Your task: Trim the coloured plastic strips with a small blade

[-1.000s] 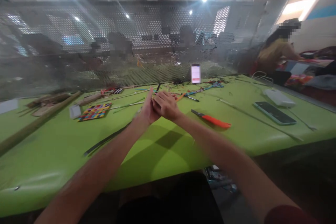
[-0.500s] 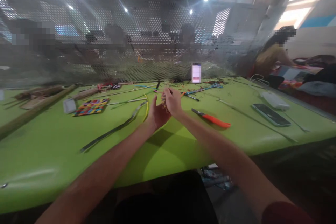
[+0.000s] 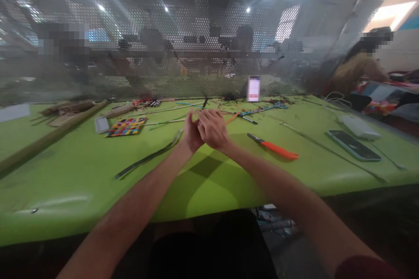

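Over the green table [image 3: 183,200], my right hand [image 3: 214,130] lies across my left hand [image 3: 192,131], and the two are cupped palm to palm. The fingers are closed around whatever sits between them, which the hands hide. An orange strip [image 3: 233,117] lies just beyond my right hand, close to a dark pen [image 3: 248,119]. To the left of my left hand is a dark flat strip [image 3: 147,158]. A cutter with an orange handle [image 3: 276,149] rests to the right of my right hand.
A multicoloured woven mat [image 3: 127,127] lies left beside a small white box [image 3: 101,125]. Further left is a long pole [image 3: 49,139]. One phone [image 3: 253,89] stands upright at the back; another phone [image 3: 353,145] lies right, near a thin stick [image 3: 334,152]. A perforated screen [image 3: 196,65] borders the table.
My right hand has turned and spread over my left, covering the small tangled bundle that showed between them. The yellow strip by my left hand no longer shows. The view has swung slightly left.
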The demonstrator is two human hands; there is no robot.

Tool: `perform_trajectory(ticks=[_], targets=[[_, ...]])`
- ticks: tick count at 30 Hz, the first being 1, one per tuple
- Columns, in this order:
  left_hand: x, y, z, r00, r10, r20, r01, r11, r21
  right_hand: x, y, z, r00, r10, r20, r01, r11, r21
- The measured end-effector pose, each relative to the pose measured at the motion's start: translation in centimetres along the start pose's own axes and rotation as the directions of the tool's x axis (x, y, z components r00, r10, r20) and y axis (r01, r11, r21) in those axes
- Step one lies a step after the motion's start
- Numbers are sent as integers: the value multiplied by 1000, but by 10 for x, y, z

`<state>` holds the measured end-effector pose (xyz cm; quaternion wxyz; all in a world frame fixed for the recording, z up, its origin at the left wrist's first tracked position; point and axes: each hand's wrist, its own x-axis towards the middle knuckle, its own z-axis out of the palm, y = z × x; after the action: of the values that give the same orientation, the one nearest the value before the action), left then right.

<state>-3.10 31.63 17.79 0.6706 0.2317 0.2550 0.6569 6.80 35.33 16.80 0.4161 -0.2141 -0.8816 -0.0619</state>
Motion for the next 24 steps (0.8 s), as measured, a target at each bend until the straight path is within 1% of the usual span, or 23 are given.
perform_trajectory(ticks=[3,5,7,9,13,16,20,24], targets=[[1,-3,6,998,-20,59,22,999,-28,-3,1,6,997,-78,-26,78,996,-36],[3,-3,9,995,-37,95,44,997,-68,-6,-1,15,993,-97,-62,97,995,-9],[6,-3,11,993,-59,104,71,992,-105,-9,-2,24,991,-105,-80,106,994,9],[8,-4,11,992,-75,106,88,989,-121,-10,-2,30,988,-113,-106,111,994,-23],[6,-9,11,989,-71,126,87,989,-119,-7,5,24,967,-190,-170,168,976,-137],[2,-9,12,990,-60,124,76,989,-127,-4,6,17,952,-238,-194,204,962,-180],[-2,-6,15,992,-60,111,76,987,-139,-5,0,18,971,-215,-109,192,963,-190],[-6,-13,15,990,-89,110,104,985,-135,-8,-1,25,985,-162,-53,148,966,-210]])
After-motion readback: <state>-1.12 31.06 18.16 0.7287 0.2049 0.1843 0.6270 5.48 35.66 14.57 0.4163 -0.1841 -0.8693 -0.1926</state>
